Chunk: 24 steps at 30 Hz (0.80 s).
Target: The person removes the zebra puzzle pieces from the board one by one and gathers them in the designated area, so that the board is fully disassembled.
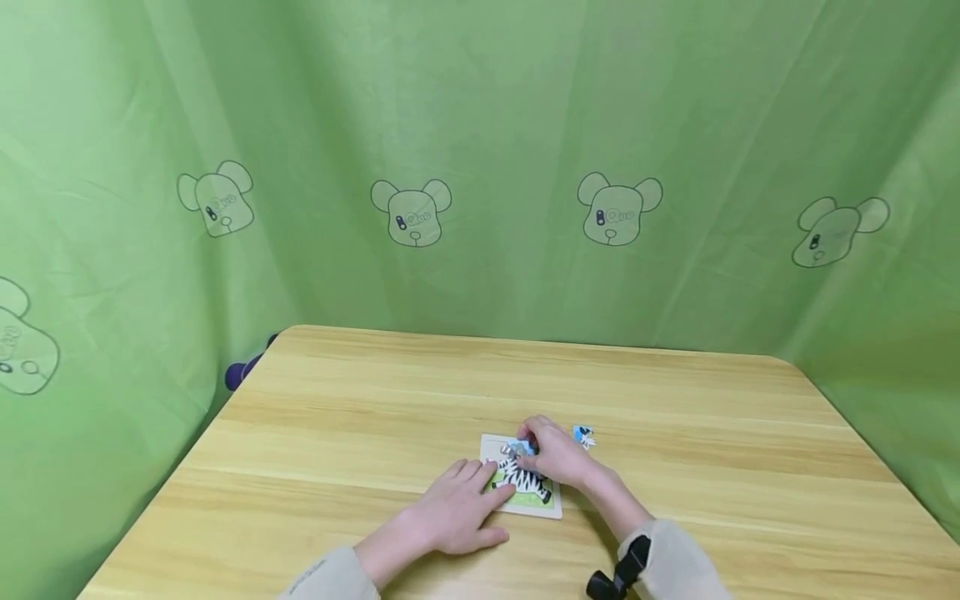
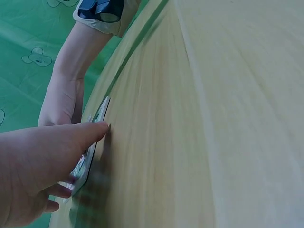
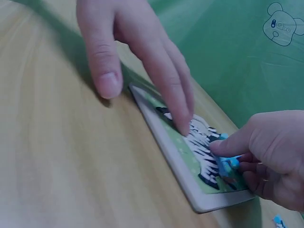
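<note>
A small square zebra jigsaw puzzle (image 1: 531, 500) with a pale frame (image 3: 175, 161) lies on the table near its front. My left hand (image 1: 467, 510) rests spread at the puzzle's left side, fingertips touching the picture and the thumb out over the wood. At the upper right of the board, my right hand (image 1: 558, 454) pinches a blue puzzle piece (image 3: 228, 166) between thumb and fingers, low over the picture. The fingers partly hide this piece. Just beyond the right hand, a loose blue, black and white puzzle piece (image 1: 583, 436) lies on the table.
The wooden table (image 1: 360, 400) has a light grain. A green curtain (image 1: 510, 100) with bear-head prints hangs behind it and at both sides. Something purple (image 1: 235, 377) shows beside the far left edge. The right wrist carries a black strap (image 1: 630, 567).
</note>
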Each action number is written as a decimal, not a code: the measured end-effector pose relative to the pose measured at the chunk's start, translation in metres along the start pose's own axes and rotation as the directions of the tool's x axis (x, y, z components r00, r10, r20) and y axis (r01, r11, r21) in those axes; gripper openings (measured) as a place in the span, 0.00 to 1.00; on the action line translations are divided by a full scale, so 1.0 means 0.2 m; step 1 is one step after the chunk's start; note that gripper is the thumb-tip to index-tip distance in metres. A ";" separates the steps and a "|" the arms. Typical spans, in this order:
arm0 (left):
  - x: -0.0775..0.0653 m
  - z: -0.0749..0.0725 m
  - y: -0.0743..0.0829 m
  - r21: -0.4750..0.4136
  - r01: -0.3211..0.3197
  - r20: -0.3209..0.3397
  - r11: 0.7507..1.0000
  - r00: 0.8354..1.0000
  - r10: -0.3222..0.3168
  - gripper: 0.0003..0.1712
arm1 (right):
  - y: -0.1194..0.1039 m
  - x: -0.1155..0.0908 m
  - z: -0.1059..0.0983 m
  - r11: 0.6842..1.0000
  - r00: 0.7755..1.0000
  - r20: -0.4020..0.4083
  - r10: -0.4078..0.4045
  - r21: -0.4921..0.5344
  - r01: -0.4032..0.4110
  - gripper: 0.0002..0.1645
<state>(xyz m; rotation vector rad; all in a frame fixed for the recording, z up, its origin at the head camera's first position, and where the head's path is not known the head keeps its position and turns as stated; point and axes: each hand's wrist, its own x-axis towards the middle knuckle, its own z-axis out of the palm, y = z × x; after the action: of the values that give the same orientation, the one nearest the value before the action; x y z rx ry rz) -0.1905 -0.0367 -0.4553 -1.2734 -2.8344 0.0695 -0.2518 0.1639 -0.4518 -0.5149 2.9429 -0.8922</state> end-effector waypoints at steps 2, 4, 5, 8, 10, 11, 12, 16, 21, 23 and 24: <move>0.01 0.00 0.00 0.004 -0.002 -0.001 1.000 1.000 0.002 0.37 | 0.00 0.00 0.01 1.000 0.999 -0.029 -0.026 0.008 0.026 0.15; 0.01 0.00 0.00 0.001 -0.002 0.001 1.000 1.000 0.002 0.36 | 0.01 -0.01 0.03 0.998 0.996 -0.062 -0.061 0.011 0.062 0.14; 0.02 0.00 0.00 -0.001 -0.004 -0.002 1.000 1.000 0.004 0.36 | 0.01 -0.01 0.03 0.997 0.995 -0.074 -0.066 0.024 0.068 0.13; 0.03 0.01 0.00 0.008 -0.016 -0.032 1.000 0.999 0.016 0.35 | 0.03 -0.02 0.05 0.993 0.992 -0.104 -0.074 0.081 0.083 0.10; 0.03 0.02 0.00 0.022 -0.025 -0.053 0.999 0.998 0.026 0.34 | 0.03 -0.02 0.05 0.989 0.992 -0.113 -0.053 0.133 0.068 0.09; 0.03 0.02 -0.01 0.028 -0.030 -0.063 0.999 0.998 0.031 0.34 | 0.03 -0.02 0.06 0.986 0.993 -0.114 -0.042 0.156 0.060 0.09; 0.04 0.02 -0.01 0.034 -0.033 -0.067 0.999 0.997 0.035 0.34 | 0.04 -0.02 0.06 0.984 0.992 -0.117 -0.040 0.170 0.060 0.09; 0.05 0.01 0.00 0.052 -0.034 -0.064 0.998 0.997 0.037 0.34 | 0.03 -0.02 0.05 0.984 0.992 -0.121 -0.018 0.175 0.039 0.09; 0.06 -0.01 0.00 0.074 -0.032 -0.053 0.997 0.998 0.036 0.35 | 0.02 -0.02 0.04 0.978 0.994 -0.106 0.020 0.208 0.003 0.08; 0.06 -0.02 0.00 0.070 -0.031 -0.045 0.997 0.998 0.034 0.36 | 0.03 -0.02 0.03 0.968 0.994 -0.106 0.034 0.251 -0.006 0.08; 0.05 -0.02 0.00 0.065 -0.029 -0.041 0.997 0.999 0.032 0.36 | 0.04 -0.02 0.03 0.961 0.993 -0.110 0.043 0.277 -0.011 0.08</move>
<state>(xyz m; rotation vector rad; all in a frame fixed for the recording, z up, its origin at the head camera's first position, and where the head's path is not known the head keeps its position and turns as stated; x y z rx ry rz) -0.1973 -0.0285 -0.4518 -1.2900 -2.7538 0.1313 -0.2496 0.1681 -0.4603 -0.4193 2.8437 -1.3445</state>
